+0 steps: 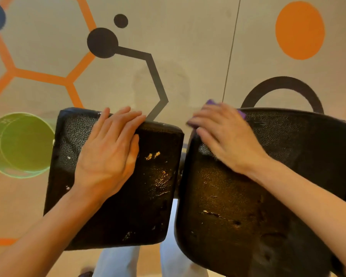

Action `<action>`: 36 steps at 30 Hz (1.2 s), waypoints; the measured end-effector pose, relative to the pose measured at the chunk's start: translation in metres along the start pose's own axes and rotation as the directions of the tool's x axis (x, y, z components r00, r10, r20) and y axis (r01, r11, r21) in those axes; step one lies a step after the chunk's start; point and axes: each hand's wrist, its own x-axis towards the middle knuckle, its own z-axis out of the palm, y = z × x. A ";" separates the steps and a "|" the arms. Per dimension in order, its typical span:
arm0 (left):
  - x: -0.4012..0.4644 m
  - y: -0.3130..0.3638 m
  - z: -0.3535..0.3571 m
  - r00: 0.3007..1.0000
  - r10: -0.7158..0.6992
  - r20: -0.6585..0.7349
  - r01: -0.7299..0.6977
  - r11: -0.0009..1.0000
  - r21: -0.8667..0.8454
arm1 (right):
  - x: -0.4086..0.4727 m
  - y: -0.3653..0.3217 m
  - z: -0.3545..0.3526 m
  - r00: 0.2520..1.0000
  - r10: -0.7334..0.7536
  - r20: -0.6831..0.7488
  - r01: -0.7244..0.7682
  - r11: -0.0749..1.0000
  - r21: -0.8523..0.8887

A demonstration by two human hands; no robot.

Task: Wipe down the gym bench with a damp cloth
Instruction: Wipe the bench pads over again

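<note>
The black gym bench shows as two worn pads: a seat pad [144, 196] on the left and a larger back pad [278, 176] on the right, both cracked and flaking. My left hand [108, 150] lies flat on the seat pad, its straight fingers reaching the far edge. My right hand [224, 134] presses a purple cloth [212, 103] onto the far left corner of the back pad. Only the cloth's edges show past my fingers. The right hand is blurred.
A green bucket [22, 144] stands on the floor just left of the seat pad. The floor [188, 37] is grey with orange hexagon lines, black dots and an orange circle. My legs in light trousers [118, 262] show below the gap between the pads.
</note>
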 end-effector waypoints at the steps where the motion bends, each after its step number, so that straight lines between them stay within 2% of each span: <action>1: 0.000 0.000 0.000 1.000 0.006 -0.009 -0.006 1.000 -0.003 | -0.004 0.001 0.003 0.992 0.082 -0.096 -0.079 0.996 0.036; 3: 0.000 0.000 0.001 1.000 0.018 -0.022 -0.018 1.000 -0.009 | -0.011 -0.008 0.015 0.964 0.160 -0.214 -0.154 0.987 0.043; 5: -0.001 0.000 0.001 0.999 0.029 -0.030 -0.029 0.999 -0.020 | -0.020 -0.019 0.026 0.966 0.127 -0.226 -0.123 0.992 0.028; 10: -0.003 -0.001 0.001 0.997 0.058 -0.047 -0.060 0.997 -0.041 | -0.062 -0.036 0.050 0.992 -0.079 -0.103 0.070 0.994 -0.087; 13: -0.004 -0.003 0.002 0.996 0.075 -0.052 -0.077 0.997 -0.028 | -0.110 -0.064 0.077 0.994 -0.112 -0.018 0.110 0.992 -0.067; 17: -0.003 -0.004 0.003 0.993 0.092 -0.071 -0.093 0.996 -0.012 | -0.186 -0.091 0.106 0.978 -0.151 0.147 0.172 0.975 -0.139; 20: -0.004 -0.003 0.004 0.990 0.103 -0.092 -0.104 0.995 -0.006 | -0.186 -0.077 0.097 0.956 -0.241 0.169 0.266 0.952 -0.150; 21: -0.005 -0.003 0.004 0.990 0.106 -0.094 -0.107 0.994 -0.004 | -0.170 -0.067 0.087 0.964 -0.225 0.143 0.248 0.953 -0.175; 23: -0.005 -0.004 0.005 0.989 0.108 -0.097 -0.108 0.994 0.010 | -0.120 -0.046 0.067 0.997 -0.077 -0.016 0.071 0.969 -0.235; 25: -0.006 -0.004 0.005 0.988 0.116 -0.103 -0.114 0.993 0.026 | -0.069 -0.035 0.050 0.974 0.129 -0.185 -0.164 0.968 -0.189; 27: -0.006 -0.004 0.006 0.984 0.132 -0.118 -0.131 0.991 0.019 | -0.046 -0.041 0.050 0.941 0.227 -0.252 -0.264 0.957 -0.123; 29: -0.007 -0.004 0.006 0.982 0.138 -0.131 -0.138 0.990 0.005 | -0.064 -0.058 0.067 0.950 0.198 -0.240 -0.227 0.969 -0.101; 34: -0.005 -0.003 0.007 0.983 0.122 -0.138 -0.125 0.992 -0.016 | -0.186 -0.115 0.125 0.999 -0.025 -0.037 0.020 0.994 -0.110; 36: -0.005 -0.003 0.007 0.983 0.118 -0.144 -0.119 0.993 -0.002 | -0.219 -0.123 0.138 0.996 -0.089 -0.013 0.087 0.993 -0.086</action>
